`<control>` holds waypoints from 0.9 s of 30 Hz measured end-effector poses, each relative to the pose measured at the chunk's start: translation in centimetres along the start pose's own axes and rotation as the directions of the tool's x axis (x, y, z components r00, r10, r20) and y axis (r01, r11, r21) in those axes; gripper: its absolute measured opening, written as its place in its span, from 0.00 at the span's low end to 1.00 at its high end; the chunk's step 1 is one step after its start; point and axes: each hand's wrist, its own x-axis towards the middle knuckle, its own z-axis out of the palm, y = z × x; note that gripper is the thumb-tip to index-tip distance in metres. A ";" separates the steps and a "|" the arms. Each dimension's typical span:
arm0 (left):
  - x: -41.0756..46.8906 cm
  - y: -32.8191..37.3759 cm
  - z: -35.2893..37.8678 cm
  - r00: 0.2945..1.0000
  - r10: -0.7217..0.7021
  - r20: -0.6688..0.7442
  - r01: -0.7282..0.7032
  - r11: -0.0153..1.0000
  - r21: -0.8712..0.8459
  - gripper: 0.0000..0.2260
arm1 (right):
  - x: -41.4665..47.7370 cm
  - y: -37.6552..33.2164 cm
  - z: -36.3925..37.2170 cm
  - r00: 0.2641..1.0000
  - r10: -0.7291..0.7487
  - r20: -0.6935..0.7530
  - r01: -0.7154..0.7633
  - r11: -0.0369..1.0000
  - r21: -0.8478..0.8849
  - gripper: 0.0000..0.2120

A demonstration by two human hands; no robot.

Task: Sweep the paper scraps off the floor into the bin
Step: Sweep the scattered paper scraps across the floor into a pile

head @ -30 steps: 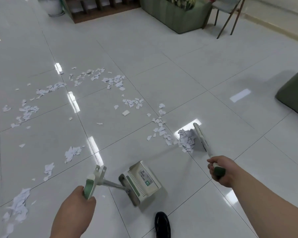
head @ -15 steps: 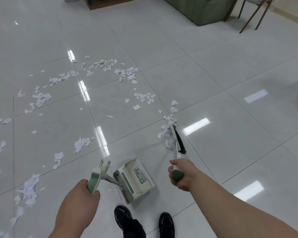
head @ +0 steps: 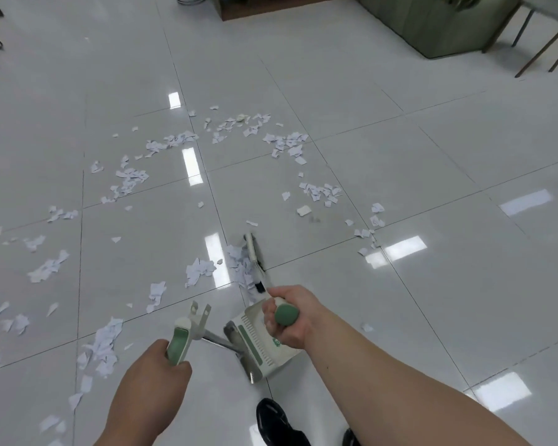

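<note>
We see a glossy, pale tiled floor (head: 432,194) strewn with torn white paper scraps (head: 130,180), thickest over its left and middle tiles. On it stand a white-and-green dustpan (head: 261,347) and our black shoe (head: 271,420), and a brush (head: 251,252) lies against a small heap of scraps.

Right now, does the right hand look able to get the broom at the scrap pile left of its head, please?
Probably yes: the right hand grips the broom, and nothing stands between its head and that pile.
</note>
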 end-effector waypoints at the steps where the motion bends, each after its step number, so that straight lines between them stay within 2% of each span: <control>1: 0.6 -0.4 -0.3 1.000 -0.007 0.002 0.007 1.000 -0.003 0.06 | -0.1 -0.5 0.6 1.000 0.001 0.015 -0.001 1.000 0.003 0.05; 5: 2.2 -1.0 -1.3 1.000 0.001 0.024 0.000 1.000 -0.024 0.05 | -2.4 -2.1 0.7 1.000 0.002 0.026 -0.004 0.997 0.077 0.06; 7: 2.8 -0.9 -1.6 0.999 0.032 0.039 -0.031 0.999 -0.011 0.05 | -4.1 -2.4 -0.1 1.000 -0.022 -0.009 0.023 0.998 0.060 0.06; 11: 4.3 -0.6 -2.1 0.994 0.092 0.059 -0.094 0.995 0.033 0.04 | -7.4 -1.5 -2.7 0.978 -0.104 -0.179 0.103 0.995 -0.015 0.04; 17: 5.2 -1.1 -2.3 0.993 0.104 0.057 -0.109 0.990 0.094 0.03 | -9.3 0.4 -8.4 0.872 -0.212 -0.442 0.207 0.976 -0.059 0.06; 20: 4.9 -1.0 -2.1 0.994 0.102 0.040 -0.105 0.989 0.104 0.04 | -9.8 1.3 -10.9 0.817 -0.207 -0.539 0.193 0.978 -0.083 0.05; 25: 2.7 -0.4 -0.7 0.994 0.098 0.052 -0.104 0.987 0.122 0.04 | -10.2 3.7 -16.3 0.735 -0.154 -0.660 0.112 0.988 -0.105 0.16; 27: 1.4 -0.2 0.2 0.994 0.100 0.054 -0.106 0.986 0.130 0.04 | -10.5 5.0 -18.4 0.725 -0.128 -0.677 0.053 0.990 -0.130 0.16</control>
